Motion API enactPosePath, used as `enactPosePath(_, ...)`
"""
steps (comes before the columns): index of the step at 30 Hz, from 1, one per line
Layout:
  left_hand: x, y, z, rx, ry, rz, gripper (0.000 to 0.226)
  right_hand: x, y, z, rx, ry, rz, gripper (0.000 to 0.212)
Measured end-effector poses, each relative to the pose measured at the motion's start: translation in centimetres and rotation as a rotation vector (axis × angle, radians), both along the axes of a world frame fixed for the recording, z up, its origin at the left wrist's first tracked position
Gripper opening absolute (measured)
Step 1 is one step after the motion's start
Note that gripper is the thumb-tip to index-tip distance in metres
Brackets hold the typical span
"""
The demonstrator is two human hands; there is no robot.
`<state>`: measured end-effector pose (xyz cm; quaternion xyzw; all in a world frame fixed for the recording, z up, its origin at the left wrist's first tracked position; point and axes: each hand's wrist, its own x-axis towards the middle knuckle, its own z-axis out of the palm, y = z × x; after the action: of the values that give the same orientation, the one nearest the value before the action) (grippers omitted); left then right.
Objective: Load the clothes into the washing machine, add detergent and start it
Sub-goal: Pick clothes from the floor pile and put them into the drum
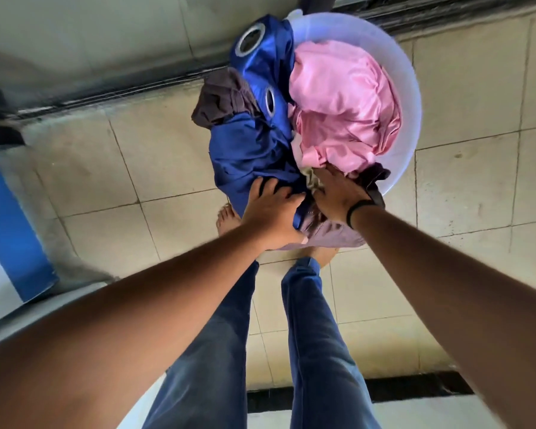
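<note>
Gripping blue curtain (248, 144): left hand (271, 212) | right hand (334, 193) on clothes, tub (412, 88)

Clothes (338, 97) lie heaped in a tub (412, 97) on the floor (121, 181) before the person's feet (226, 218).

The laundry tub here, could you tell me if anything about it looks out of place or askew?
Yes. The white tub is overfilled: the blue eyelet curtain and a brown garment spill over its left rim toward the tiled floor, while the pink cloth stays inside.
</note>
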<state>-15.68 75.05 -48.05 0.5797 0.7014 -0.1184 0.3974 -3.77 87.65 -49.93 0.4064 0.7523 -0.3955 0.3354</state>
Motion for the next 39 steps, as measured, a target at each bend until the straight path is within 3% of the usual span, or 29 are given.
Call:
enactPosePath(4, 0.1, 1.4, -0.9, -0.022, -0.007, 0.026, 0.091, -1.1, 1.6, -0.8, -0.027, -0.040, -0.118, 0.071)
enactPosePath(10, -0.4, 2.4, -0.7, -0.115, -0.079, 0.061, 0.102, -0.8, 2.4, -1.5, 0.213, -0.049, -0.292, 0.037)
enactPosePath(12, -0.8, 2.8, -0.7, -0.133, -0.221, 0.295, 0.082, -1.1, 2.6, -0.7, 0.252, -0.082, -0.251, 0.035)
enactPosePath(14, -1.4, 3.8, -0.5, -0.089, -0.396, 0.707, 0.040, -1.5, 2.7, 1.0, 0.333, -0.059, -0.166, 0.034)
enactPosePath(16, -2.2, 4.9, -0.6, 0.011, -0.446, 0.999, 0.011, -1.9, 2.2, 3.2, 0.472, 0.058, -0.044, 0.032)
enactPosePath(18, -3.2, 5.9, -0.4, 0.091, -0.448, 1.102, 0.014, -2.3, 1.1, 5.7, 0.612, 0.266, 0.018, 0.024)
enactPosePath(21, -4.0, 6.9, 0.1, 0.045, -0.574, 1.244, 0.017, -2.6, -2.5, 9.9, 0.530, 0.613, 0.014, 0.019)
enactPosePath(25, -4.3, 6.5, 0.1, -0.137, -0.520, 0.952, 0.048, -0.7, -8.3, 14.6, 0.255, 0.800, 0.100, 0.018)
enactPosePath(28, -3.8, 5.9, -0.5, -0.216, -0.373, 0.605, 0.050, 0.8, -9.2, 15.0, 0.177, 0.813, 0.098, 0.016)
enactPosePath(31, -2.7, 5.9, -0.6, -0.193, -0.349, 0.547, 0.046, 1.0, -7.6, 13.9, 0.185, 0.809, 0.068, 0.019)
enactPosePath(33, -2.3, 5.8, 0.4, -0.121, -0.345, 0.636, 0.035, -0.1, -6.4, 13.8, 0.141, 0.774, -0.140, 0.020)
enactPosePath(35, -1.4, 5.4, 2.9, -0.072, -0.459, 0.821, 0.022, -1.8, -4.7, 14.2, 0.096, 0.708, -0.571, 0.023)
enactPosePath(37, 0.8, 4.2, 6.1, -0.013, -0.552, 0.802, 0.020, -3.1, -2.6, 13.8, 0.171, 0.606, -0.878, 0.022)
enactPosePath(39, 3.3, 1.9, 8.9, 0.056, -0.473, 0.557, 0.026, -3.3, -0.1, 12.5, 0.208, 0.397, -0.739, 0.022)
